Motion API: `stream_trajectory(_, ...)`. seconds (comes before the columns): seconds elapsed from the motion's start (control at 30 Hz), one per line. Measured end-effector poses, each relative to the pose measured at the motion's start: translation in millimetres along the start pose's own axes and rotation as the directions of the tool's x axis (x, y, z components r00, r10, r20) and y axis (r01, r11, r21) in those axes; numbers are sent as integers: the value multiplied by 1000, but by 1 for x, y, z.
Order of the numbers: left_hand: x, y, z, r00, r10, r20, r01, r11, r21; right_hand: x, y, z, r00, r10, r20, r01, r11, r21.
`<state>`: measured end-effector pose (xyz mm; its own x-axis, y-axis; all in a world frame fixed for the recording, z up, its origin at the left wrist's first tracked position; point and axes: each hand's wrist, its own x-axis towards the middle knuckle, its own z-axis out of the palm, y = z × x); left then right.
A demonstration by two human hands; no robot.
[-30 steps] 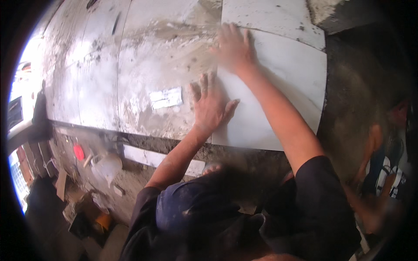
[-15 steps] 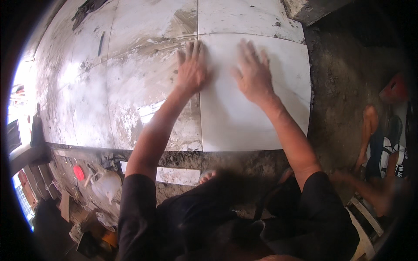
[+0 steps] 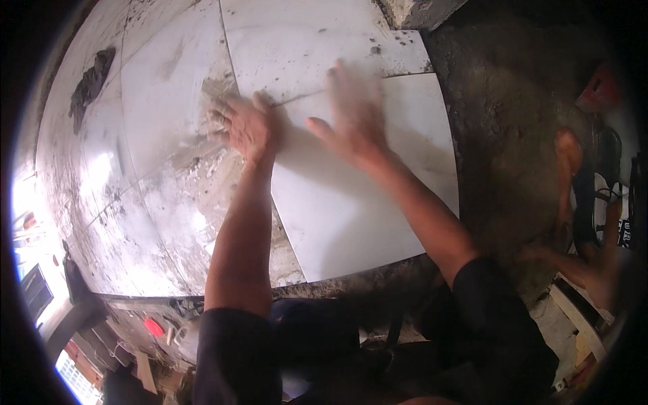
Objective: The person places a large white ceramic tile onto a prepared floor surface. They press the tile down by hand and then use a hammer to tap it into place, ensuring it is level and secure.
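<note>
A clean white floor tile point(image 3: 344, 223) lies at the edge of a surface of smeared, muddy tiles point(image 3: 155, 223). My left hand point(image 3: 248, 129) is open with fingers spread, beside the joint at the clean tile's upper left corner. It seems to rest on the dirty tile there. My right hand point(image 3: 358, 125), blurred by motion, is over the upper part of the clean tile, fingers stretched out and thumb apart. Neither hand holds anything. Whether the right palm touches the tile, I cannot tell.
Dark bare ground point(image 3: 503, 135) borders the tiles on the right. A dark crumpled rag point(image 3: 91, 84) lies at the far left, and a concrete block point(image 3: 415, 12) stands at the top. Another person's leg point(image 3: 565, 175) shows at the right, near a red object point(image 3: 601, 89).
My view has shifted and turned, so the tiles sit at a slant. My left hand has moved onto the dirty tile, left of the joint; my right hand has moved toward the clean tile's far edge.
</note>
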<state>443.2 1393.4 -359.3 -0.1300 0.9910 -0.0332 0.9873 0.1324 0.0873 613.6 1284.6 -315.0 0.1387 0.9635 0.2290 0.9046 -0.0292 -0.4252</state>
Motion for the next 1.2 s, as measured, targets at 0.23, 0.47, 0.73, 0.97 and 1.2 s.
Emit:
stream_trajectory(0.23,-4,11,7,1000,5,16,-6,1000,22,-12,69,-16,966,244,88,-204,924,-325)
stream_trajectory(0.47,3,10,5,1000,-15,0,15,1000,21,-9,85,-43,961,264,-77,-275,929,-249)
stream_trajectory(0.73,3,0,8,1000,-18,-13,19,999,41,-73,73,-80,928,361,-91,-372,898,-236)
stream_trajectory(0.97,2,2,14,999,23,-48,-22,999,26,-48,98,-39,940,342,-6,-320,874,-367)
stream_trajectory(1.2,6,5,11,981,92,-169,-109,990,-93,-105,65,-37,932,359,42,-306,846,-437)
